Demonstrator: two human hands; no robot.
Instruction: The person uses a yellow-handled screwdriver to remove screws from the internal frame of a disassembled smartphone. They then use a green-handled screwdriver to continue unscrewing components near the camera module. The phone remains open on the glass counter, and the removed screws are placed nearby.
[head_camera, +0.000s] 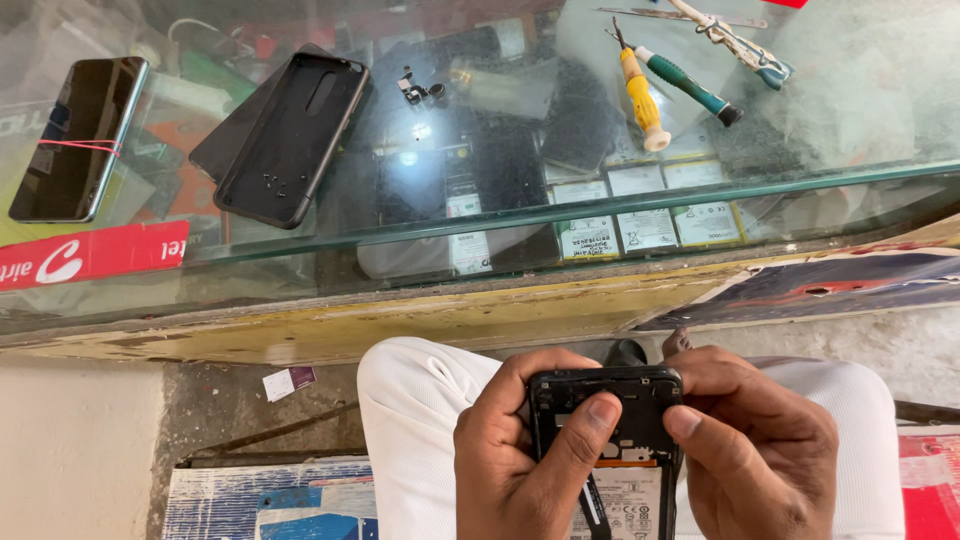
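Note:
An opened black phone (612, 440) with its back removed rests over my lap, its battery and inner parts showing. My left hand (510, 455) grips its left side, thumb pressing on the upper inner part. My right hand (765, 450) holds the right side, thumb on the top right corner. On the glass counter above lie a black phone back case (290, 135), a dark phone with a red band (78, 135), a yellow screwdriver (642, 95), a green-handled screwdriver (690, 85) and tweezers (735, 40).
The glass counter edge (500, 225) runs across the frame; batteries and phone parts lie on the shelf beneath it. Small black parts (420, 90) sit on the glass. A red strip (90, 255) is at left. My white-trousered knees (420, 400) are below.

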